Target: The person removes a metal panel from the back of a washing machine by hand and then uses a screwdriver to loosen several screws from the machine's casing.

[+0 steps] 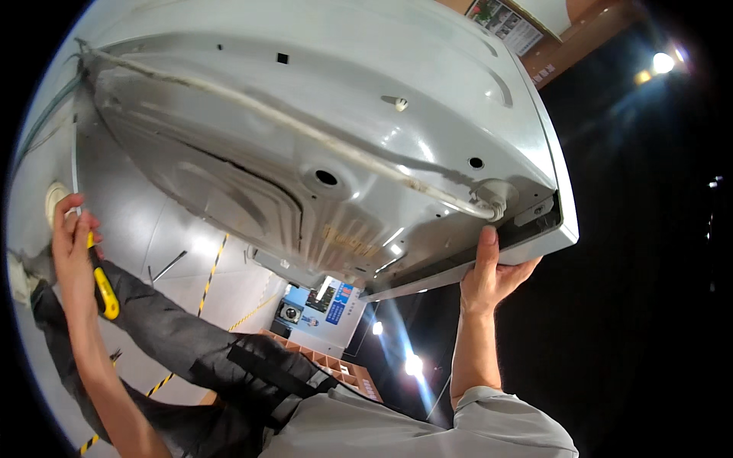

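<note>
A large white sheet-metal appliance housing with round holes and pressed ribs fills the upper middle. A pale grey hose runs across it, ending in a round fitting near the right corner. My right hand grips the housing's lower right edge, thumb up beside that fitting, fingers partly hidden. On the far left, my left hand is closed around a screwdriver with a yellow and black handle. Its thin shaft points up; what the tip meets is unclear. A cream round part sits beside my left fingers.
A dark, thin tool lies on the grey floor. Yellow-black striped tape crosses the floor. A wooden compartment shelf and a blue-white board stand beyond my legs. Bright lamps shine against the dark background.
</note>
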`<state>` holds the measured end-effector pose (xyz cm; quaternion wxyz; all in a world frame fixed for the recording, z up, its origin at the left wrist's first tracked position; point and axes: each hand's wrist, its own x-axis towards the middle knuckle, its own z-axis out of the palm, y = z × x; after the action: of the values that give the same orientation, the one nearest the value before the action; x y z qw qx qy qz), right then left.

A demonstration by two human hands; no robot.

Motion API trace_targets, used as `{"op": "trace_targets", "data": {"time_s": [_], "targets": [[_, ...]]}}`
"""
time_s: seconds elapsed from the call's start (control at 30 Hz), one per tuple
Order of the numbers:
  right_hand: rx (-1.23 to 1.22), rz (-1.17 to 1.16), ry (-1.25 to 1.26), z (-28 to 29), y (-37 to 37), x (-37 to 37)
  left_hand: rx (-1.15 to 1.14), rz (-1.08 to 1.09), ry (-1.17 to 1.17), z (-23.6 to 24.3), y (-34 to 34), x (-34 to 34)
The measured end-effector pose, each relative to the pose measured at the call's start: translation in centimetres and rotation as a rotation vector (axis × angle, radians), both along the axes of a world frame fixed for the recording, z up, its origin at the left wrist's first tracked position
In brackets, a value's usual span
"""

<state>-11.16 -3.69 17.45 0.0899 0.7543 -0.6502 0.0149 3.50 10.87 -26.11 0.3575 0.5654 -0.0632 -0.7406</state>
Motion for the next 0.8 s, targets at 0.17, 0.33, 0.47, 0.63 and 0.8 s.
{"op": "trace_targets", "data": {"time_s": [0.17,0.33,0.47,0.63,0.8], "targets": [[0.054,0.028,-0.022,0.4,0.4,-0.5,-0.045,-0.118,-0.224,-1.9,1.2,-0.6],[0.046,0.021,-0.038,0.5,0.9,-0.8,-0.076,-0.131,-0.259,-3.0,2.6,-0.1],[-0.004,0.053,-0.006,0.8,1.2,-1.7,-0.134,-0.176,-0.325,-3.6,3.7,0.8],[0.064,0.014,-0.017,1.4,0.9,-1.4,-0.188,-0.27,-0.321,-8.4,6.1,2.3],[0.061,-0.009,-0.032,1.6,1.2,-1.1,-0.189,-0.28,-0.397,-9.0,6.3,1.7]]}}
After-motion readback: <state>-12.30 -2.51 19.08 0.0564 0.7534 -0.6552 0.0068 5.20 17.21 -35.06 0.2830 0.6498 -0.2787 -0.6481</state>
